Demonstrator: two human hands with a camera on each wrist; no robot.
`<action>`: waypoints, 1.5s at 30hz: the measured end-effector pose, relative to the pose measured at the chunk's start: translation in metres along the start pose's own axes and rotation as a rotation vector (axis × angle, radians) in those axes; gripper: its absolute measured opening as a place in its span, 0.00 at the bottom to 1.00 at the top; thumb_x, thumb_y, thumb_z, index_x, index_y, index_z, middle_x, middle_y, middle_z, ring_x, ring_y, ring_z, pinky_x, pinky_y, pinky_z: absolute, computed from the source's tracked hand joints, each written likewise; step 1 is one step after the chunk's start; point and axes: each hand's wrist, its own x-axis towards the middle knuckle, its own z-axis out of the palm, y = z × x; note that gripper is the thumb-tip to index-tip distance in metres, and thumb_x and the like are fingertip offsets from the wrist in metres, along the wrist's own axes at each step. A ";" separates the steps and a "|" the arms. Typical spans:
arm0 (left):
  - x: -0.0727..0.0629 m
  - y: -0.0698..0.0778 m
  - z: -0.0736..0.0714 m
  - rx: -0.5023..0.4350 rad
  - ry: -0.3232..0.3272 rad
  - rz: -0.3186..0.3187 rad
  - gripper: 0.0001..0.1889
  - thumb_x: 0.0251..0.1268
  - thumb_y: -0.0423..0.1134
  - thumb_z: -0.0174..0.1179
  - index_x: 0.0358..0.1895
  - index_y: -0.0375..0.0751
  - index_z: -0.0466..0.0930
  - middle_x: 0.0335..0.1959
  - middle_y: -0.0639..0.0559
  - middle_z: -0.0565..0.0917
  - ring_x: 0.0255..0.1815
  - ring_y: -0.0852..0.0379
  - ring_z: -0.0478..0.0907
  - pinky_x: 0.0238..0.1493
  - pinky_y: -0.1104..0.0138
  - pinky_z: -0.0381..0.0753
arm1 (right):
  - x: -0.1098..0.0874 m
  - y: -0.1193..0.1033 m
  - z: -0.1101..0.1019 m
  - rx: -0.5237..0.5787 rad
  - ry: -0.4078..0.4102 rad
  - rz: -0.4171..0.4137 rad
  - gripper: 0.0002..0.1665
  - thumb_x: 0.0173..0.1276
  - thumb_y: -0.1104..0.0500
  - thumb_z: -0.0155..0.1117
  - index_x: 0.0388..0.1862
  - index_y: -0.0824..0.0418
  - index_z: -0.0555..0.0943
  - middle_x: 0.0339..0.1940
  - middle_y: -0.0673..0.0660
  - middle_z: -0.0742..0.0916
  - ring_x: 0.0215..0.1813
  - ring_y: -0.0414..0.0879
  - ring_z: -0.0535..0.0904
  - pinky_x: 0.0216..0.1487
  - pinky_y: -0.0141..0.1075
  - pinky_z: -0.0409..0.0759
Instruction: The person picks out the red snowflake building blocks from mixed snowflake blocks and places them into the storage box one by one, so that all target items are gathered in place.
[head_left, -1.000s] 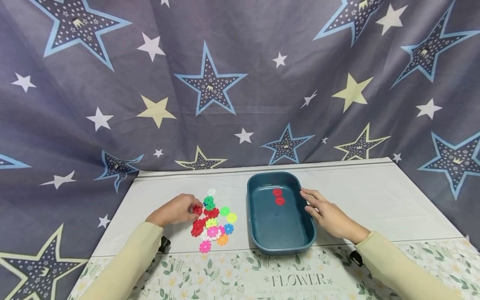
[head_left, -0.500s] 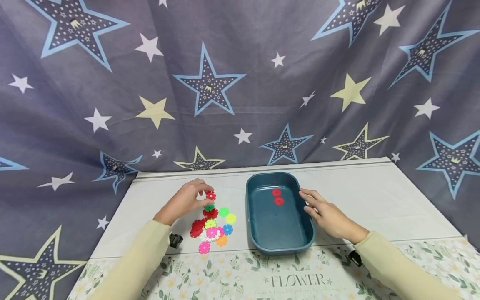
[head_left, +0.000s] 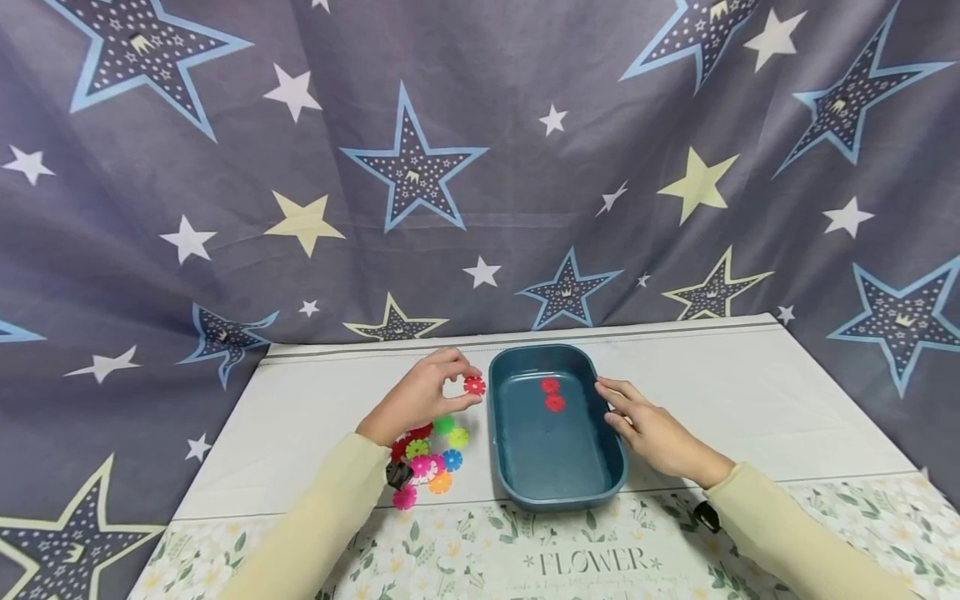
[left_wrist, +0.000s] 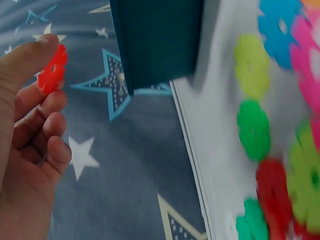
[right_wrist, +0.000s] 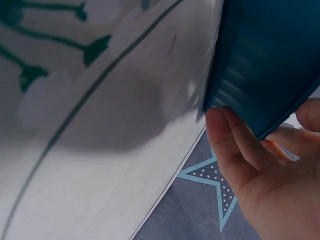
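Note:
My left hand (head_left: 417,393) pinches a red flower-shaped plastic disc (head_left: 474,385) between thumb and fingertips, just outside the left rim of the dark teal bin (head_left: 558,502). In the left wrist view the held disc (left_wrist: 53,70) stands on edge, with the remaining fingers curled loosely below it. Two more red discs (head_left: 555,403) lie on the bin's floor toward the back. On the bin's right side my right hand (head_left: 663,433) rests its fingers against the rim. Seen from the right wrist, fingers (right_wrist: 235,145) of that hand touch the outer wall.
A loose pile of flower-shaped discs in several colours, including a blue disc (head_left: 452,459) and an orange disc (head_left: 440,482), lies left of the bin, partly hidden by my left forearm. A star-patterned curtain (head_left: 480,167) hangs behind the white tabletop (head_left: 720,383).
My left hand has lifted a red disc from the pile and carried it right to the bin's left edge. My right hand keeps its place on the bin.

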 end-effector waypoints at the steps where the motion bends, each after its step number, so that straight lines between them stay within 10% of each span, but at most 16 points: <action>1: 0.003 0.002 0.003 -0.001 0.005 0.008 0.15 0.52 0.43 0.72 0.43 0.45 0.85 0.37 0.60 0.76 0.39 0.60 0.73 0.41 0.64 0.78 | 0.000 0.000 0.000 0.002 -0.001 0.000 0.29 0.74 0.61 0.52 0.71 0.66 0.62 0.71 0.59 0.65 0.41 0.36 0.78 0.39 0.37 0.74; 23: 0.048 0.032 0.064 0.132 -0.216 0.192 0.20 0.55 0.49 0.68 0.50 0.43 0.84 0.40 0.55 0.76 0.41 0.61 0.70 0.42 0.71 0.71 | 0.001 0.001 0.001 0.015 -0.020 -0.009 0.29 0.74 0.60 0.52 0.71 0.67 0.61 0.71 0.59 0.64 0.51 0.45 0.79 0.39 0.36 0.76; 34: 0.072 0.039 0.083 0.232 -0.531 0.103 0.17 0.55 0.50 0.68 0.46 0.47 0.86 0.42 0.58 0.82 0.44 0.62 0.76 0.47 0.72 0.72 | 0.003 0.002 0.000 0.022 -0.022 -0.023 0.29 0.74 0.61 0.53 0.71 0.68 0.61 0.71 0.59 0.65 0.52 0.49 0.79 0.39 0.35 0.77; 45: 0.074 0.044 0.093 0.256 -0.545 0.076 0.15 0.51 0.51 0.71 0.41 0.52 0.84 0.34 0.60 0.79 0.33 0.66 0.74 0.37 0.74 0.72 | 0.001 0.002 -0.002 0.021 -0.023 -0.011 0.30 0.74 0.61 0.52 0.71 0.68 0.61 0.71 0.60 0.65 0.52 0.50 0.79 0.39 0.36 0.78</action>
